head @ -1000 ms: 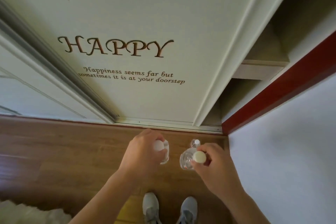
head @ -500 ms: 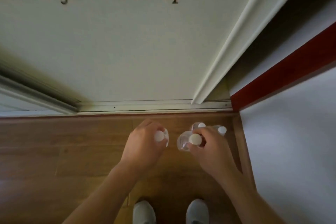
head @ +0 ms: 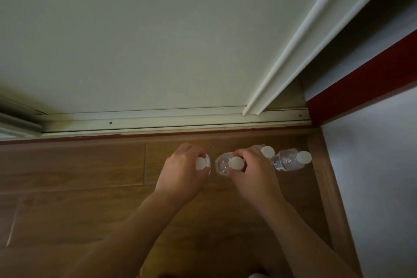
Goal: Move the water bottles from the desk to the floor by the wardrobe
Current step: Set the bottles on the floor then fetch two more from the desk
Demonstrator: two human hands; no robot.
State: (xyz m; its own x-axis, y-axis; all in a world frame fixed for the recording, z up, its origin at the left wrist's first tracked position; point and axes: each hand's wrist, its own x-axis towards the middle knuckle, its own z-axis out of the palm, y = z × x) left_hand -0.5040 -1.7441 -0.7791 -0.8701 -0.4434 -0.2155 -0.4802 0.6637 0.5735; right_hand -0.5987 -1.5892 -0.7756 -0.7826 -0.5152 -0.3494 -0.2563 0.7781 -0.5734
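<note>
Several clear water bottles with white caps line up along the wooden floor [head: 90, 187] in front of the white wardrobe door [head: 158, 40]. My left hand [head: 180, 171] grips the neck of the leftmost bottle [head: 200, 163], its body mostly hidden under my fingers. My right hand [head: 252, 171] holds the second bottle [head: 223, 165] by its neck, just below the cap. Two more bottles stand free to the right: one [head: 267, 151] partly behind my right hand, and one [head: 291, 161] with a printed label nearest the wall.
The wardrobe's sliding track [head: 158, 119] runs along the floor just beyond the bottles. A white wall [head: 372, 176] with a wooden skirting board [head: 325, 176] closes off the right side. A red frame edge [head: 361, 83] stands at the corner.
The view has dropped lower and closer to the floor. Both hands with their bottles have gone down towards the floor beside the standing bottles. My shoes have left the view.
</note>
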